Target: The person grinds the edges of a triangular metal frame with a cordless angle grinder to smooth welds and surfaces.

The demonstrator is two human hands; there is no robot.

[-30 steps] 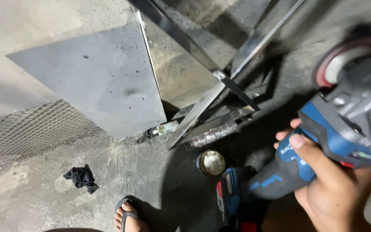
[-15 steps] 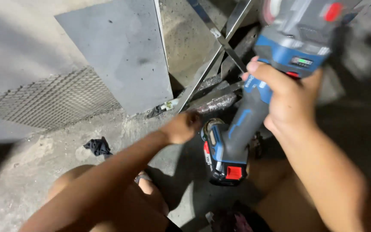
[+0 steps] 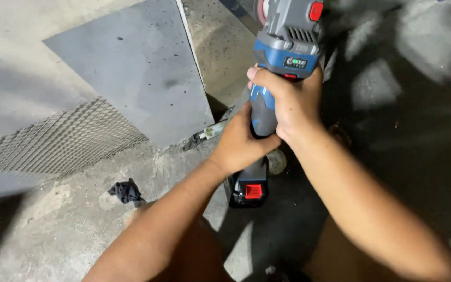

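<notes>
I hold a blue and grey cordless angle grinder point(image 3: 287, 39) upright in front of me, its battery pack point(image 3: 249, 188) with a red tab at the bottom. My right hand point(image 3: 288, 102) grips the upper body just under the grey head. My left hand point(image 3: 238, 141) wraps the lower handle just above the battery. A reddish disc edge point(image 3: 260, 9) shows at the top of the grinder's head.
A grey metal sheet point(image 3: 131, 68) lies on the concrete floor at upper left, with a piece of expanded metal mesh point(image 3: 53, 143) beside it. A dark rag point(image 3: 125, 191) lies on the floor. A small round tin point(image 3: 276, 161) sits behind the grinder. The right side is dark and blurred.
My left hand has come up and closed on the grinder's lower handle. The grinder has shifted toward the middle of view and stands more upright.
</notes>
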